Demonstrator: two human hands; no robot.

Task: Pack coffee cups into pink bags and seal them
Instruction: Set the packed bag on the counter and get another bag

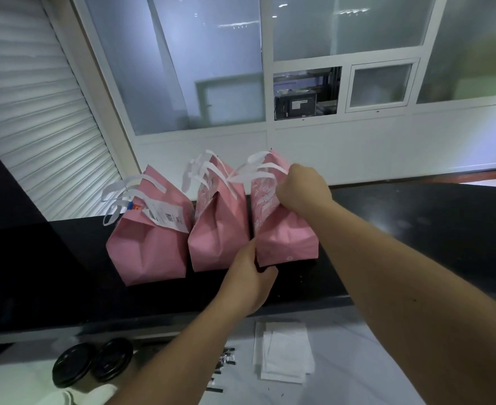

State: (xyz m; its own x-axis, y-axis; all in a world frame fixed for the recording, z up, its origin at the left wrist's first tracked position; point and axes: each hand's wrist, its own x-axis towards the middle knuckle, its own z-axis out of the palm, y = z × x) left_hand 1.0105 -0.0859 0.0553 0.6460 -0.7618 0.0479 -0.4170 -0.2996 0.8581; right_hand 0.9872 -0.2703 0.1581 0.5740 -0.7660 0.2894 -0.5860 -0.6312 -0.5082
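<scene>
On the pale lower worktop nearest the camera stand 2 coffee cups (91,364) with round glossy black lids at its left edge, beside a loose stack of white paper napkins (283,352). Behind, on the raised black counter (416,229), 3 creased pink paper bags with flat white handles stand in a row, tops folded, contents hidden. The left hand (248,280) grips the right-hand bag (281,229) at its lower near corner, while the right hand (305,185) pinches its folded top; the left-hand bag (145,244) carries a printed receipt (169,216).
</scene>
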